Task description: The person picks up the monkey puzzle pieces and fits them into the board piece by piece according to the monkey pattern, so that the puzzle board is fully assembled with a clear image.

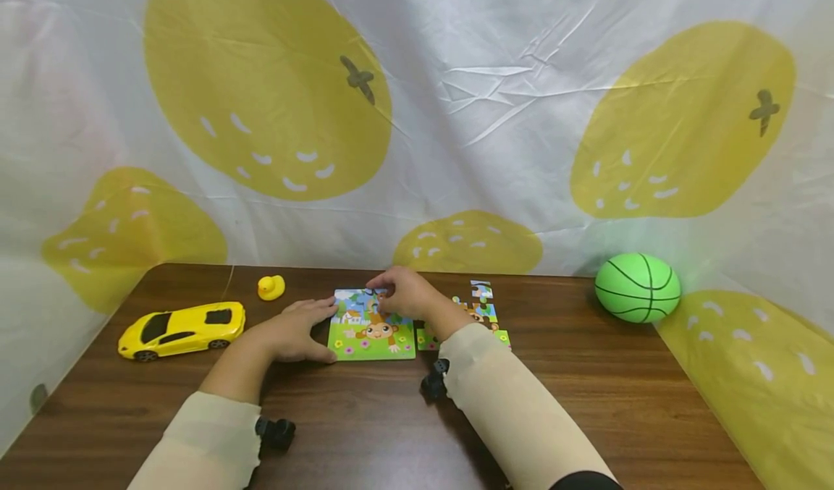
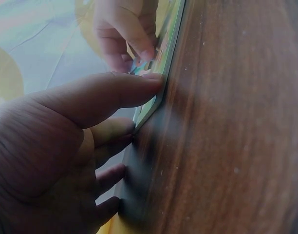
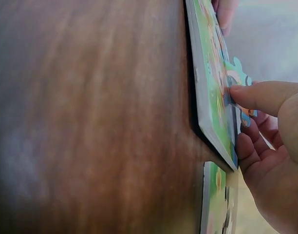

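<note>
A square jigsaw board (image 1: 374, 351) with a monkey picture lies on the table. My left hand (image 1: 297, 331) rests at its left side, fingers spread and fairly straight, with the thumb (image 2: 124, 90) on the near corner and fingertips along the edge. Over the board's upper part, my right hand (image 1: 409, 298) pinches a light blue puzzle piece (image 3: 246, 113) between thumb and fingers, tilted up from the picture. Just right of the board lies a second, partly assembled puzzle (image 1: 500, 336), partly hidden by my right forearm. A loose-looking blue piece (image 1: 481, 288) sits at its top.
A yellow toy car (image 1: 185, 329) stands on the left of the brown wooden table (image 1: 365, 425). A yellow rubber duck (image 1: 271, 287) sits behind my left hand. At the back right is a green ball (image 1: 637, 287). A fruit-print cloth (image 1: 449, 142) hangs behind the table.
</note>
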A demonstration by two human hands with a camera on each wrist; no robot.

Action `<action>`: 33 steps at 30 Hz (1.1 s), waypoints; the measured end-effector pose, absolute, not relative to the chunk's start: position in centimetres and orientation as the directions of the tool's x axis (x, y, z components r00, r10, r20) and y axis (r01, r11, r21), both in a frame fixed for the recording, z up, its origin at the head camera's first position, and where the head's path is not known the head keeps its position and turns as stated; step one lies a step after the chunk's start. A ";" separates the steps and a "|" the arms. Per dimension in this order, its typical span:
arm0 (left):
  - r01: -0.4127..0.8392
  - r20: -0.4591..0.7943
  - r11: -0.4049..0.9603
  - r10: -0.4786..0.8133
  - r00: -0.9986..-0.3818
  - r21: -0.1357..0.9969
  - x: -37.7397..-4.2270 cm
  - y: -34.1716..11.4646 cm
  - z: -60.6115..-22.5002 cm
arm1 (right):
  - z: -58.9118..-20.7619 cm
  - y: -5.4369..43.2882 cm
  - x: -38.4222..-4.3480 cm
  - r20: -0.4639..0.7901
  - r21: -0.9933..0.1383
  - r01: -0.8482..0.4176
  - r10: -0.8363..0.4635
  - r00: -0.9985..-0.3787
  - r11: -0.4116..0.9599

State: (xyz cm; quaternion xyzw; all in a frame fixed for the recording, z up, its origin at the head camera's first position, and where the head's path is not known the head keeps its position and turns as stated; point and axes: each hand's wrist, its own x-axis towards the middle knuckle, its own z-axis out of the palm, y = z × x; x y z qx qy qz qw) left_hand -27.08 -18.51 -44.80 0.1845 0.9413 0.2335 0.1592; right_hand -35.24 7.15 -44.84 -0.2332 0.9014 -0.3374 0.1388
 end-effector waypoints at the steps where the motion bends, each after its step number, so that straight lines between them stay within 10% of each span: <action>1: 0.272 -0.215 0.823 0.421 -0.881 0.498 -27.1 -18.5 -44.8 | -44.9 7.1 -35.3 -0.090 -0.660 -0.336 -0.515 -0.852 0.672; 33: 0.250 -0.239 0.825 0.414 -0.878 0.506 -27.2 -18.5 -44.9 | -44.3 6.9 -35.1 -0.145 -0.507 -0.435 -0.571 -0.808 0.744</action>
